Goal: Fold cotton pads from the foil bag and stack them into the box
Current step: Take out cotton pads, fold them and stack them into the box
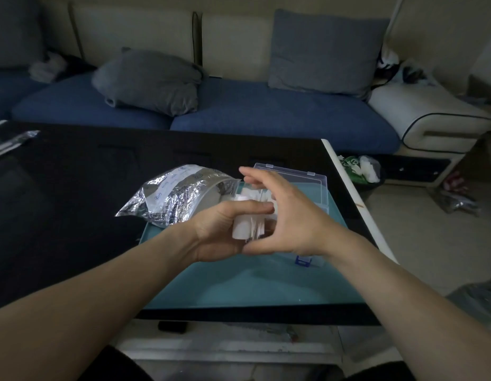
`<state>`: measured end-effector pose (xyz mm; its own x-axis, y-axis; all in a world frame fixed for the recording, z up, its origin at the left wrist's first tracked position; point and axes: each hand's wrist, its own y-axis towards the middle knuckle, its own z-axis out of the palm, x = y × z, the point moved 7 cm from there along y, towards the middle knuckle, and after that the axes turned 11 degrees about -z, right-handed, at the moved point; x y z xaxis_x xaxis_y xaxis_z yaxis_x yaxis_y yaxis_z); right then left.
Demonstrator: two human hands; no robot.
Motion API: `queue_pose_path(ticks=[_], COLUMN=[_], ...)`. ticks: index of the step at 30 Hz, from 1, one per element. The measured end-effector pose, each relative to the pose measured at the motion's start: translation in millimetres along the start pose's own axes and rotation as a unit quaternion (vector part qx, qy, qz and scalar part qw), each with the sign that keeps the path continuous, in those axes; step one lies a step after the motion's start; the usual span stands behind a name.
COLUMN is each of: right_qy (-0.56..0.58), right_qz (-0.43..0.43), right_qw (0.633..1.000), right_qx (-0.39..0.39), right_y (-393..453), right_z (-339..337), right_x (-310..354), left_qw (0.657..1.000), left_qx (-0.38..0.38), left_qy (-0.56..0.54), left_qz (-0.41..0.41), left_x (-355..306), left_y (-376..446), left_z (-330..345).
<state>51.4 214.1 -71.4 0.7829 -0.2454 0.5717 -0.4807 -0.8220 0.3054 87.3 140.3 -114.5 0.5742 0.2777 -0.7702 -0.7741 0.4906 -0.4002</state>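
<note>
Looking down from head height, two bare forearms reach over a dark table (74, 188) toward a teal mat (239, 281) near its front right corner. The left hand (222, 232) is curled around a small bundle of white cotton pads (247, 224), thumb lying across the top of them and fingers wrapped beneath, holding them upright just above the mat. The right hand (283, 213) hovers close against the same bundle with its fingers loosely spread and curved, thumb low near the pads' bottom edge; whether its fingertips actually touch the pads cannot be told, since the palm faces away from the camera. Behind the left hand lies a crinkled foil bag (173, 193), its open mouth turned toward the right, resting partly on the mat's far left corner and partly on the table. Just beyond the hands sits a clear plastic box (313, 182) with its lid standing open at the back; a few white pads show inside it, mostly hidden by the right hand. A small blue latch (303, 261) of the box peeks out under the right wrist. Across the table stands a blue sofa (266, 111) with grey cushions (148, 81).
</note>
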Motion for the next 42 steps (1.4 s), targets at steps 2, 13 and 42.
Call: queue_pose_path(ticks=[2, 13, 42], right_qy=[0.001, 0.035, 0.008], right_qz=[0.008, 0.045, 0.083], right_qw=[1.0, 0.997, 0.996], right_qx=[-0.005, -0.047, 0.031], right_y=[0, -7, -10], right_z=[1, -3, 2], right_x=[-2, -11, -11], left_qw=[1.0, 0.998, 0.999], left_qx=[-0.006, -0.028, -0.031], left_qy=[-0.015, -0.042, -0.019], left_qz=[0.013, 0.044, 0.01], left_x=[-2, -5, 1], left_y=[0, 2, 15], left_z=[0, 0, -14])
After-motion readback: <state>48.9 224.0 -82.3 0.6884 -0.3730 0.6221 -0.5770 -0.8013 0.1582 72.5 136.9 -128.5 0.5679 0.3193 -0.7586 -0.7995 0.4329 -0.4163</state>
